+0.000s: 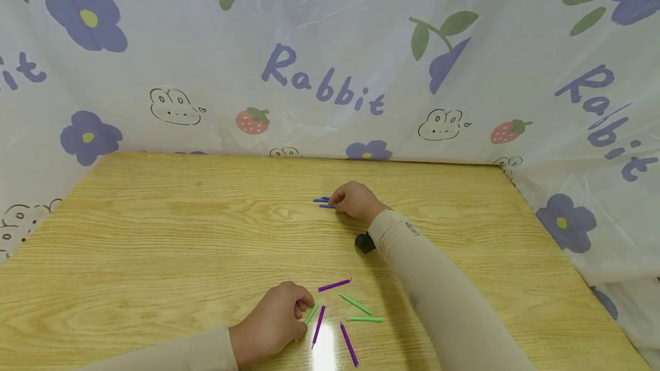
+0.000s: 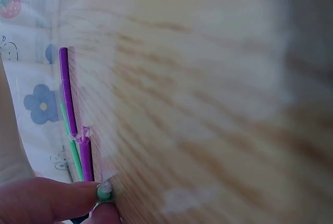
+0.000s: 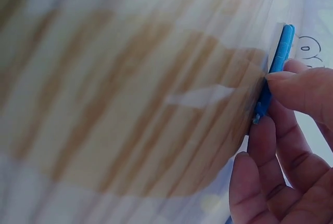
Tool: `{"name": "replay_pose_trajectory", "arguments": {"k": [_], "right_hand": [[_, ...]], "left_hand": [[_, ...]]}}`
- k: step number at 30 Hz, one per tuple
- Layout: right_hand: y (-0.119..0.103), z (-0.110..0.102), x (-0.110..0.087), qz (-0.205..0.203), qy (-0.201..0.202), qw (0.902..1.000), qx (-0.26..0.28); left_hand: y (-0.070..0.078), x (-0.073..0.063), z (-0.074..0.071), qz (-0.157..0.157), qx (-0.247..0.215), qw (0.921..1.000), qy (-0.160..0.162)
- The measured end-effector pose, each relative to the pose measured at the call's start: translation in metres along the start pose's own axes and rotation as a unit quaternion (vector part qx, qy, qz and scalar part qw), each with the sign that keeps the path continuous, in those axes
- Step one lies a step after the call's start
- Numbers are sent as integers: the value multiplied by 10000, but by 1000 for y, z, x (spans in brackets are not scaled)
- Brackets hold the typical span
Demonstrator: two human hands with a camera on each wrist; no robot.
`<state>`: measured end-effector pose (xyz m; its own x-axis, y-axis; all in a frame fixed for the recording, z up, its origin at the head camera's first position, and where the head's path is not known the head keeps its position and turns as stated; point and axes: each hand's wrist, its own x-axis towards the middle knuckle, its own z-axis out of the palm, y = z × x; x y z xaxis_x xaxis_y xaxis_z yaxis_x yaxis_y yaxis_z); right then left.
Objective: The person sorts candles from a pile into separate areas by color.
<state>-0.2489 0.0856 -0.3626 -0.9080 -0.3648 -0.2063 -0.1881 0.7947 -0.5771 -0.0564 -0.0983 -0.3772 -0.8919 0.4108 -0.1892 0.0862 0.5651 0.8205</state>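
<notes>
My left hand [image 1: 273, 322], low in the head view, pinches a thin green stick [image 1: 311, 314] between thumb and finger. In the left wrist view the green stick's end [image 2: 105, 192] shows a clear, crinkled tip. Farther back on the table, my right hand [image 1: 356, 199] holds a thin blue stick [image 3: 281, 52] between thumb and fingers, seen in the right wrist view. Blue sticks [image 1: 322, 200] lie side by side at its fingertips, partly hidden by the hand. Just right of my left hand lies a purple stick [image 1: 319, 325].
More loose sticks lie near my left hand: an upper purple stick [image 1: 334, 285], a lower purple stick [image 1: 349, 345] and two green sticks, one slanted [image 1: 356, 304], one level [image 1: 365, 319]. A black object [image 1: 364, 243] shows under the right wrist. Behind the wooden table [image 1: 180, 233] hangs a printed curtain [image 1: 330, 33].
</notes>
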Motion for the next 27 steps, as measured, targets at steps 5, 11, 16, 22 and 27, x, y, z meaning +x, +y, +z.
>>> {"name": "replay_pose_trajectory", "arguments": {"k": [5,11,16,22,27], "right_hand": [[2,0,0,-55,52,10000,37],[6,-5,0,-157,224,9996,82],[8,-8,-4,-161,314,9984,444],[8,-11,-11,-295,460,9938,966],[6,-14,-18,-411,474,9870,1482]], "left_hand": [[1,0,0,-24,11,10000,-21],[1,0,0,-36,-21,10000,-29],[1,0,-1,-36,-52,10000,-56],[2,0,0,-34,-95,9999,-70],[2,0,0,-15,-103,9999,-47]]}}
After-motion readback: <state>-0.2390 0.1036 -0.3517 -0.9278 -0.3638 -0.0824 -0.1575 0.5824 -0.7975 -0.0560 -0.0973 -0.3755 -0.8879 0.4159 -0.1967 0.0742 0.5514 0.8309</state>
